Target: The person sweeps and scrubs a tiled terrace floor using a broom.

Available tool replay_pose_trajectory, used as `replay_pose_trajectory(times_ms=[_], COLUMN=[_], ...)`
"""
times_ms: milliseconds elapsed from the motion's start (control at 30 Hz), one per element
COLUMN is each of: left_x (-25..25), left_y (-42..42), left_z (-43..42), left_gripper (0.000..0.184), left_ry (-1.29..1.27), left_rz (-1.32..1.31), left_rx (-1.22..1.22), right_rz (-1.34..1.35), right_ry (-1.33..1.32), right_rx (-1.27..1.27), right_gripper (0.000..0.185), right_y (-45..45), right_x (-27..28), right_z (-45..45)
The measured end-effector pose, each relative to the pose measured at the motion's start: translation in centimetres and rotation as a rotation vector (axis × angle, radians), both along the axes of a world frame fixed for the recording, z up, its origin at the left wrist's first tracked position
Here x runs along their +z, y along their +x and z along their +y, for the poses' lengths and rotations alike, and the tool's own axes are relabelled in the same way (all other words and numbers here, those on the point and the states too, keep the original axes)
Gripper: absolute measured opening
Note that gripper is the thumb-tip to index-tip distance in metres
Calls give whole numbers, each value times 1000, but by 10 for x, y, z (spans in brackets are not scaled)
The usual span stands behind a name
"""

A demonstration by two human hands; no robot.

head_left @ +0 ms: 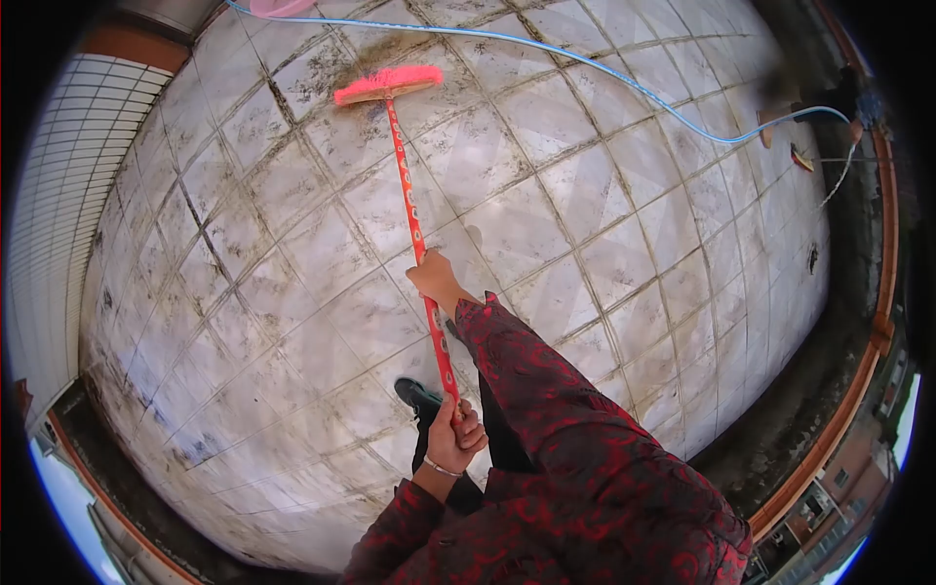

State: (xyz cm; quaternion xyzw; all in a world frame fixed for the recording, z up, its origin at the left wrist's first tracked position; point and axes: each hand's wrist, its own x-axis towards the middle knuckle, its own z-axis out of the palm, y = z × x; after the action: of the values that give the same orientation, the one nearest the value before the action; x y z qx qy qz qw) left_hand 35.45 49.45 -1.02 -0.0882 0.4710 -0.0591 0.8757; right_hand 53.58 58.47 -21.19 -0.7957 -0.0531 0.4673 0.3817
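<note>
"Closed or loose, your grip?"

"Closed, on both sides. My right hand is wrapped around the long-handled floor brush near the middle of its shaft, and my left hand has its fingers curled about the near end of that same shaft."

"And how does the brush look?"

"Bright. The slim, straight shaft is red, dotted along its length with pale, roundish markings. At the far end sits a wide head of vivid pink bristles, shaggy along the top edge, with a narrow tan strip along the side nearer me. The head lies crosswise to the shaft, its right end a little farther out."

"Where is it?"

"Out in front of me, its head down at the grimy, pale square-tiled floor. Dark, brownish dirt shows just beyond the bristles."

"Anything close by?"

"Past the head runs a thin, light-blue hose, apart from the brush, curving away to the right. Nearer me, a dark shoe shows just left of the shaft."
</note>
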Motion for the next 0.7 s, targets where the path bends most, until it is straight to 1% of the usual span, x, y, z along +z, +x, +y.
replay_pose_trajectory(times_ms=[33,67,167,233,367,433,500,533,633,700], left_x=[1,3,11,19,22,14,2,2,-18,-24], left_y=[-2,-3,4,11,9,5,5,10,10,-8], left_z=[2,5,7,8,27,43,63,79,129,170], left_gripper=[43,44,41,39,40,40,39,35,30,26], left_ry=[-3,-7,-54,-55,-97,-82,-31,-13,39,36], left_rz=[3,6,-13,-66,-89,-150,-249,-206,-292,-278], left_rx=[-4,-7,-23,-26,-93,-142,-199,-207,-180,-103], right_rz=[32,40,147,109,50,32,139,192,207,176], right_ry=[5,2,-9,-41,-113,-91,-46,-28,-10,-49], right_rx=[-27,-3,-97,-124,-202,-287,-408,-471,-458,-391], right_gripper=[28,31,29,28,25,22,21,20,17,14], right_y=[0,0,6,12,23,29,37,35,24,15], right_x=[8,15,58,71,75,61,62,66,64,44], right_z=[-3,-4,-6,-8,-13,-17,-13,-7,28,70])
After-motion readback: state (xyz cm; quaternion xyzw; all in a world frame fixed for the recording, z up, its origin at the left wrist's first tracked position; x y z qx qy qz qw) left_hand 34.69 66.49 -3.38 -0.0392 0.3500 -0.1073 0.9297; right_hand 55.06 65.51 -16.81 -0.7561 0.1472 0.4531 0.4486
